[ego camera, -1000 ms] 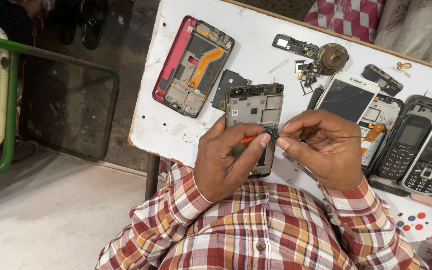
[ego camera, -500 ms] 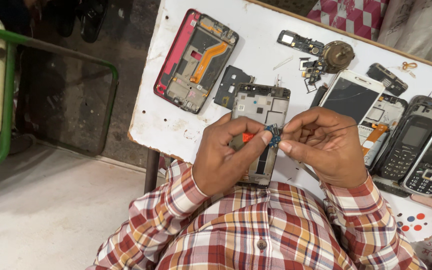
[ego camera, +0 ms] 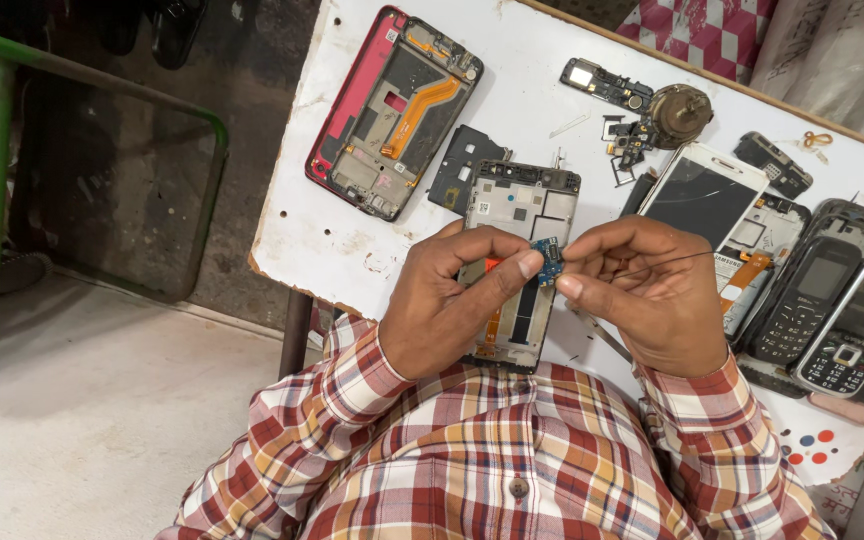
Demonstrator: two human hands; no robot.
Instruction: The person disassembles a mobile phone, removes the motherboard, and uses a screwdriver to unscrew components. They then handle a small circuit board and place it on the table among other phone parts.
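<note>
My left hand [ego camera: 447,305] and my right hand [ego camera: 642,300] meet fingertip to fingertip, and both pinch a small blue circuit board [ego camera: 549,262]. A thin dark wire [ego camera: 687,257] runs from the pinch to the right, across my right hand. Directly below the hands an opened phone frame [ego camera: 522,205] lies flat on the white table [ego camera: 322,230], its lower half hidden by my hands. Both sleeves are plaid.
A red-edged phone chassis [ego camera: 392,100] and a black cover plate [ego camera: 462,165] lie at the upper left. A white phone with a cracked screen [ego camera: 707,200], loose small parts [ego camera: 652,110] and two keypad phones [ego camera: 832,310] fill the right. A green metal frame [ego camera: 102,90] stands beyond the table's left edge.
Both hands stay pinched on the small blue board over the opened phone frame; they have barely shifted. The view has drifted slightly.
</note>
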